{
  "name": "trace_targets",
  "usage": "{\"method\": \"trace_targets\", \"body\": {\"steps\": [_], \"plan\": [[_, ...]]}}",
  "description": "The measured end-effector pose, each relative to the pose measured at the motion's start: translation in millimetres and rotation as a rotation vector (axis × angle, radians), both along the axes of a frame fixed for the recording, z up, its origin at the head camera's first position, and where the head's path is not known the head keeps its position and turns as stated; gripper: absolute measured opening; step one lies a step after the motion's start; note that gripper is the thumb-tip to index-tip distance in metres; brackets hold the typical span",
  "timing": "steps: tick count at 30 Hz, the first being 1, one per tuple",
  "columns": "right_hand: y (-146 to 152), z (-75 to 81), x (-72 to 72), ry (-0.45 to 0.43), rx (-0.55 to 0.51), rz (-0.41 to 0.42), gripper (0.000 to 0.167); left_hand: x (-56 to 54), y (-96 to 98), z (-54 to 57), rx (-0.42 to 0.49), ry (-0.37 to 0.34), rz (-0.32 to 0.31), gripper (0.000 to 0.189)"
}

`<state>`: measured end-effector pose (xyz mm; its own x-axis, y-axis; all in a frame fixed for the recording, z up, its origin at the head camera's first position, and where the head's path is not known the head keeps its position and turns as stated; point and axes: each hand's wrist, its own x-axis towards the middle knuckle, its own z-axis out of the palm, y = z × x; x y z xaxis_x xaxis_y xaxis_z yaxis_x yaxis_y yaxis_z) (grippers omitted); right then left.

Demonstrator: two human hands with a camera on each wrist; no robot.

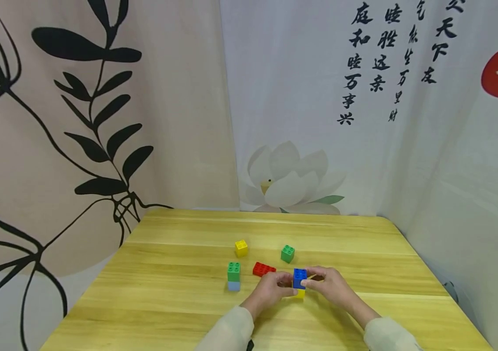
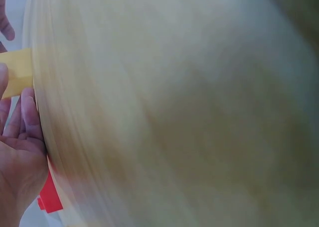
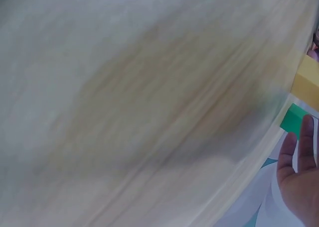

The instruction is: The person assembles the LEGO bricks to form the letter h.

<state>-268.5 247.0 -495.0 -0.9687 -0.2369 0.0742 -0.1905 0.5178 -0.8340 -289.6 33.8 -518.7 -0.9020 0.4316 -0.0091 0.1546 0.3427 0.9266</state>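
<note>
In the head view, a blue brick [image 1: 300, 278] sits directly above a yellow brick [image 1: 300, 294], between my two hands. My right hand [image 1: 329, 286] pinches the blue brick, its thumb across the front corner. On the other side my left hand [image 1: 270, 292] grips the yellow brick low down, thumb in front and fingers partly hidden behind. The left wrist view has the yellow brick [image 2: 19, 70] at its left edge, beside the left hand's fingers. Just beyond the left hand lies a red brick [image 1: 264, 268], studs up.
Left of the hands, a green brick [image 1: 233, 270] adjoins a light blue brick [image 1: 233, 286]. Farther back on the wooden table [image 1: 178, 302] stand a small yellow brick [image 1: 241, 248] and a green brick [image 1: 288, 253]. Printed curtains [image 1: 187, 122] hang behind the table.
</note>
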Motion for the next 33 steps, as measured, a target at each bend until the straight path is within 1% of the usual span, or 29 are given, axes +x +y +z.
{"method": "trace_targets", "body": {"steps": [6,12,17,21,24,28,33], "plan": [[-1,-0.8,-0.3,-0.008,-0.007,-0.014,0.049,0.3,1.0,1.8,0.003,-0.013,0.011,0.025],[-2,-3.0,-1.0,0.005,0.006,-0.029,0.051,-0.1,1.5,-0.1,0.002,-0.008,0.014,0.026],[-3,-1.9,1.1,0.015,0.016,-0.018,0.048,-0.1,1.5,-1.7,0.008,-0.013,0.006,0.026],[-4,-1.7,1.3,0.038,0.02,0.0,0.046,0.2,1.1,-0.5,0.005,-0.014,0.007,0.027],[-6,-1.5,1.2,0.047,0.02,-0.007,0.046,0.7,0.6,0.3,0.004,-0.007,0.008,0.027],[-8,0.9,2.2,0.033,0.013,-0.035,0.047,1.6,-0.2,1.8,-0.001,0.004,0.01,0.034],[-11,3.0,1.5,0.016,0.017,-0.064,0.047,3.4,-3.3,5.4,-0.012,-0.005,0.027,0.045]]}}
